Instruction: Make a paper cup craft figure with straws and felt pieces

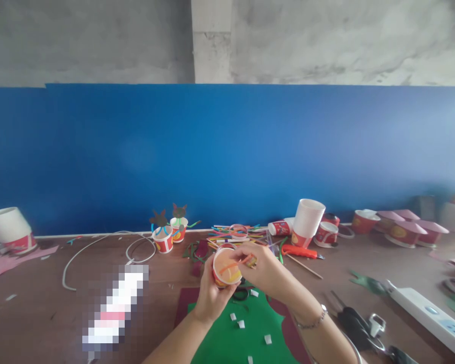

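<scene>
My left hand [210, 294] is closed around a red-and-white paper cup [220, 257], tilted so that its mouth faces me. Across that mouth runs an orange strip [233, 266], perhaps a pipe cleaner. My right hand [264, 264] pinches its right end at the cup's rim, along with a small yellowish piece at the fingertips that is too small to name. Inside the cup a yellow patch shows low down. Below both hands lies green sheet material [227, 336] with several small white scraps on it, over a dark red sheet [182, 301].
Behind my hands lie a pile of coloured pipe cleaners [246, 233] and two decorated cups [163, 241]. To the right are a stack of white cups [308, 220], an orange tool [299, 252], black-handled scissors [354, 323] and a power strip [428, 313]. A blurred-out device [116, 308] lies left.
</scene>
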The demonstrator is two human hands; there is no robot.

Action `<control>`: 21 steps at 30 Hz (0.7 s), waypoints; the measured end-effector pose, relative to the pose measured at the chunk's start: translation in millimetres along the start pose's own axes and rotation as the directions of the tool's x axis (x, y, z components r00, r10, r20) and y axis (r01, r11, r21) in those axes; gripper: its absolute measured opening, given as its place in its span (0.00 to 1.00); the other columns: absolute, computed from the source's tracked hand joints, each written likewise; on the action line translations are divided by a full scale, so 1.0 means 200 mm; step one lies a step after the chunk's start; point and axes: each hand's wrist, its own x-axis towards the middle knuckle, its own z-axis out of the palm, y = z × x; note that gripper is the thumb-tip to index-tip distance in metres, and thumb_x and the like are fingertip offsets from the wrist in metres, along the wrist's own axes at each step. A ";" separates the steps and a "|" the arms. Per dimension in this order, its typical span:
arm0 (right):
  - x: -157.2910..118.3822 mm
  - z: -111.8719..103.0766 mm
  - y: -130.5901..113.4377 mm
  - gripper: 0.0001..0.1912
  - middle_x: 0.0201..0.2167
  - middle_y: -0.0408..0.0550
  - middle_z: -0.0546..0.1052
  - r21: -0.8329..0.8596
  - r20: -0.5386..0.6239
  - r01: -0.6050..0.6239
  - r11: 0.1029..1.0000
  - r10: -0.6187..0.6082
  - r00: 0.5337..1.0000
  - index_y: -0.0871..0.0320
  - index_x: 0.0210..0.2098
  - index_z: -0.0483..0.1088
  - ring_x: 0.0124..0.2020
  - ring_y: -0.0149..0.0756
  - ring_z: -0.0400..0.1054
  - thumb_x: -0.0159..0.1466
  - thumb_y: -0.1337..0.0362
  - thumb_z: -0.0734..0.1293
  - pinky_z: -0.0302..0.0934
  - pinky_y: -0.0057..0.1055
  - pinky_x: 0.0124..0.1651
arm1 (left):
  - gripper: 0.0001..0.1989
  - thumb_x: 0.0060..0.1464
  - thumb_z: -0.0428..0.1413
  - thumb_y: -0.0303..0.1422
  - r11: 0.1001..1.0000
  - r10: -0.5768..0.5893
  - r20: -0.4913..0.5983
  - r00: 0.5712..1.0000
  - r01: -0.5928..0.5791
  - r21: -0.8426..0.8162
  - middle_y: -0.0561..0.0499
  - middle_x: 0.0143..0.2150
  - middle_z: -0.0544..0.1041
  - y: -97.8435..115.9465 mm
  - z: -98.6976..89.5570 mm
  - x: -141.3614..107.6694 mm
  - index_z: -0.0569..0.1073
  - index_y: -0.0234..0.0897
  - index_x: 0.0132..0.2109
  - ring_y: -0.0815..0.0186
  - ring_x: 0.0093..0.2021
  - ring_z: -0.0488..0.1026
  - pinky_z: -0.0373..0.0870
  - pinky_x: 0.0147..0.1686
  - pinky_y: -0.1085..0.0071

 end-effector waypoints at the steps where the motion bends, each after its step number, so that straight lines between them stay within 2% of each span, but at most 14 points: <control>1: 0.00 0.00 0.00 0.15 0.33 0.45 0.78 0.021 -0.015 0.003 1.000 -0.002 1.000 0.58 0.33 0.74 0.36 0.34 0.70 0.51 0.76 0.60 0.62 0.29 0.40 | 0.34 0.50 0.61 0.32 1.000 0.002 -0.002 1.000 -0.002 0.005 0.40 0.57 0.67 0.00 0.00 0.00 0.56 0.40 0.60 0.53 0.55 0.68 0.65 0.54 0.55; 5: 0.02 0.01 0.00 0.15 0.34 0.46 0.79 0.045 -0.063 0.009 0.999 -0.007 0.998 0.58 0.34 0.75 0.37 0.34 0.72 0.51 0.75 0.61 0.63 0.28 0.40 | 0.34 0.49 0.62 0.32 0.998 0.025 -0.014 1.000 -0.024 0.056 0.39 0.57 0.66 -0.02 0.00 0.00 0.56 0.39 0.60 0.52 0.56 0.67 0.65 0.54 0.55; 10: 0.01 0.02 0.02 0.15 0.36 0.47 0.80 -0.185 -0.115 -0.036 0.982 0.015 0.993 0.57 0.36 0.75 0.37 0.36 0.72 0.53 0.74 0.61 0.61 0.29 0.40 | 0.32 0.50 0.62 0.31 0.990 0.058 -0.002 0.998 -0.057 0.130 0.40 0.55 0.67 -0.01 0.00 0.00 0.57 0.39 0.59 0.54 0.54 0.68 0.66 0.53 0.55; 16: 0.00 -0.01 -0.02 0.11 0.34 0.46 0.79 -0.509 -0.120 -0.161 0.846 0.115 0.986 0.55 0.32 0.75 0.37 0.38 0.72 0.56 0.70 0.61 0.56 0.28 0.36 | 0.29 0.51 0.60 0.29 0.966 0.096 -0.009 0.995 -0.091 0.240 0.42 0.54 0.68 0.00 0.00 0.00 0.58 0.40 0.58 0.55 0.53 0.69 0.66 0.53 0.57; 21: -0.01 -0.02 -0.03 0.12 0.32 0.49 0.78 -0.663 -0.061 -0.137 0.736 0.130 0.990 0.58 0.27 0.75 0.39 0.39 0.69 0.58 0.72 0.60 0.53 0.30 0.39 | 0.30 0.49 0.59 0.27 0.921 0.157 0.023 0.987 -0.154 0.357 0.41 0.54 0.68 -0.01 -0.01 -0.01 0.59 0.38 0.58 0.54 0.54 0.68 0.65 0.54 0.55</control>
